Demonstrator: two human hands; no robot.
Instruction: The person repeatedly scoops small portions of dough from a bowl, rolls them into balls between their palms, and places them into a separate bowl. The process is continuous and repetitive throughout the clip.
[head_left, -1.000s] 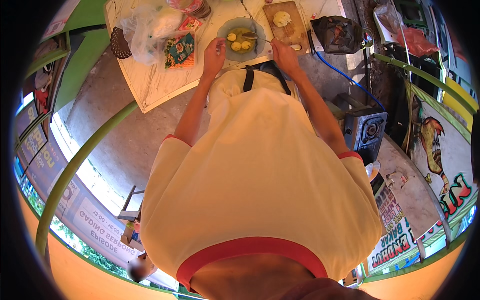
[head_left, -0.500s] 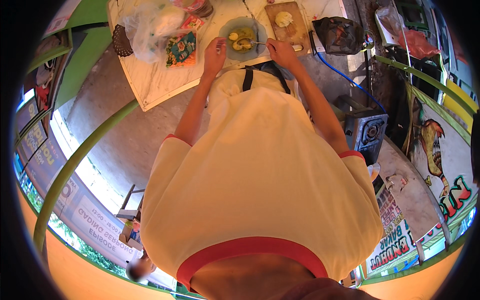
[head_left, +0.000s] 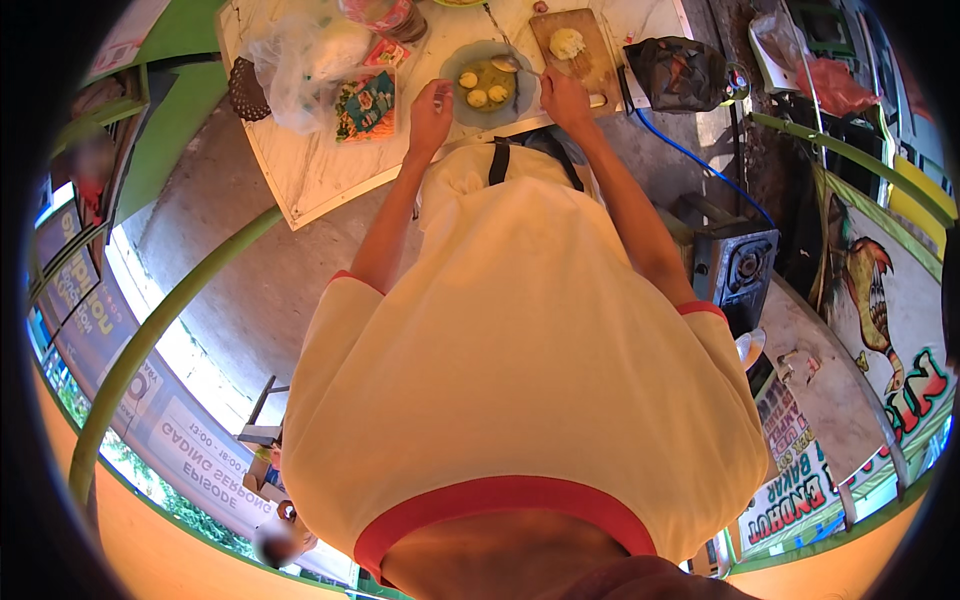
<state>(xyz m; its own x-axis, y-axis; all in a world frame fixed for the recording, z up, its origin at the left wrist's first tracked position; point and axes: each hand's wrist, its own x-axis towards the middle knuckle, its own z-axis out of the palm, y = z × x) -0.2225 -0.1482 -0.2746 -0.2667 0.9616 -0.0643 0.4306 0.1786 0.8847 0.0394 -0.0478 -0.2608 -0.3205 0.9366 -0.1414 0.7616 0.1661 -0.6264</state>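
A pale blue-grey bowl (head_left: 480, 49) sits near the table's front edge, with several whole yellow egg yolks (head_left: 478, 97) in clear liquid. My right hand (head_left: 566, 100) is closed round the handle of a metal spoon (head_left: 505, 64), whose head is over the far right part of the bowl. At the bowl's left rim, my left hand (head_left: 431, 112) has its fingers curled against the edge. Right of the bowl lies a wooden cutting board (head_left: 598, 66) bearing a pale chopped heap (head_left: 567, 42). A light knife-like handle (head_left: 598, 100) shows at the board's near edge.
Left of the bowl stand a clear tub (head_left: 345, 128) of orange and green shreds with a teal packet (head_left: 372, 98) on top, and a plastic bag (head_left: 285, 60). A black bag (head_left: 680, 75) is past the board. A stove (head_left: 740, 262) stands at my right.
The spoon has moved from among the yolks toward the far right side of the bowl, and its head now shows apart from them. My left hand has barely moved.
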